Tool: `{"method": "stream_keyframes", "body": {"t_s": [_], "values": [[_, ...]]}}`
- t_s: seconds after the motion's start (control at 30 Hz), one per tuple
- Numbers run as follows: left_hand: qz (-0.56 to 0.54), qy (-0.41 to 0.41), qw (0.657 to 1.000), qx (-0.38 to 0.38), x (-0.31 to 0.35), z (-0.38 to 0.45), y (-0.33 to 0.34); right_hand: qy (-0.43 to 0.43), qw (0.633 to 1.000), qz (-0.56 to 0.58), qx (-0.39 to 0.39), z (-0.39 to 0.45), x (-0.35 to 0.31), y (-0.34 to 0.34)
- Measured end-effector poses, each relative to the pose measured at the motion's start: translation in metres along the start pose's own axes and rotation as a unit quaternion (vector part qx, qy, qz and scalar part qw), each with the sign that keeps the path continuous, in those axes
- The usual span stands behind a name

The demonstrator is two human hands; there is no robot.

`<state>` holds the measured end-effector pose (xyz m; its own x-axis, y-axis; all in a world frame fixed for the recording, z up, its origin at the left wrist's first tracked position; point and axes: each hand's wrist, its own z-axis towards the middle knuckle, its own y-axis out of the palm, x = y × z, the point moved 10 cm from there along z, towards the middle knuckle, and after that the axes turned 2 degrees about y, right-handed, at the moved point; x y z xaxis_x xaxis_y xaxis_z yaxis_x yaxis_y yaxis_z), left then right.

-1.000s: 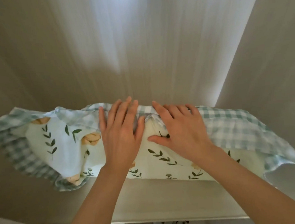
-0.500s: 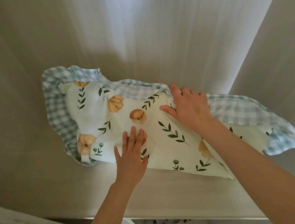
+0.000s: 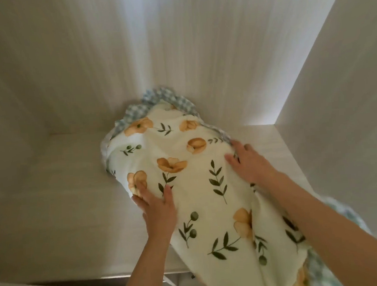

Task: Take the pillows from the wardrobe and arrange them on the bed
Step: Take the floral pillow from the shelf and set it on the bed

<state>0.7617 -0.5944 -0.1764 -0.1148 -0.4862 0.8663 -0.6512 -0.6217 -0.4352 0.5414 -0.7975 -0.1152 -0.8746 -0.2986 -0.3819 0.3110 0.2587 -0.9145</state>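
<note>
A cream pillow (image 3: 200, 187) printed with orange flowers and green leaves, edged in a blue-green check frill, lies lengthwise on the pale wardrobe shelf (image 3: 59, 209), its near end hanging over the shelf's front edge. My left hand (image 3: 158, 209) grips the pillow's left side, fingers pressed into the fabric. My right hand (image 3: 249, 163) holds the pillow's right edge, fingers curled over the frill. The pillow's underside and far corner are hidden.
The wardrobe's pale wood-grain back wall (image 3: 175, 42) and right side panel (image 3: 336, 86) enclose the shelf. A lower compartment shows dimly under the shelf's front edge (image 3: 148, 279). Bare shelf lies left of the pillow.
The pillow has swung from lying across the shelf to pointing toward me and slid out over the front edge. Both hands moved with it, now on its sides.
</note>
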Motion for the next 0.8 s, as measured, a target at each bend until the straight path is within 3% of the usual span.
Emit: {"method": "stream_keyframes", "body": {"t_s": [0.1, 0.17, 0.23, 0.33, 0.47, 0.6, 0.8], "values": [[0.045, 0.004, 0.999, 0.012, -0.002, 0.005, -0.007, 0.056, 0.995, 0.063, -0.060, -0.030, 0.035, 0.053], [0.039, 0.011, 0.999, 0.011, -0.003, 0.008, -0.009, 0.079, 0.996, 0.039, -0.027, -0.040, 0.048, 0.060], [0.022, 0.000, 1.000, 0.006, -0.007, 0.009, -0.009, 0.073, 0.995, -0.056, 0.033, -0.042, 0.044, 0.049], [-0.033, -0.065, 0.997, -0.007, -0.026, 0.007, -0.006, 0.042, 0.991, -0.101, 0.080, -0.039, 0.029, 0.038], [-0.085, -0.126, 0.988, -0.022, -0.049, 0.000, -0.003, 0.078, 0.997, 0.019, 0.014, -0.035, 0.033, 0.054], [-0.115, -0.146, 0.981, -0.051, -0.055, -0.009, 0.001, 0.101, 0.994, 0.043, -0.017, -0.033, 0.037, 0.064], [-0.101, -0.102, 0.989, 0.020, -0.035, -0.030, -0.009, 0.070, 0.991, 0.107, -0.037, -0.040, 0.042, 0.067]]}}
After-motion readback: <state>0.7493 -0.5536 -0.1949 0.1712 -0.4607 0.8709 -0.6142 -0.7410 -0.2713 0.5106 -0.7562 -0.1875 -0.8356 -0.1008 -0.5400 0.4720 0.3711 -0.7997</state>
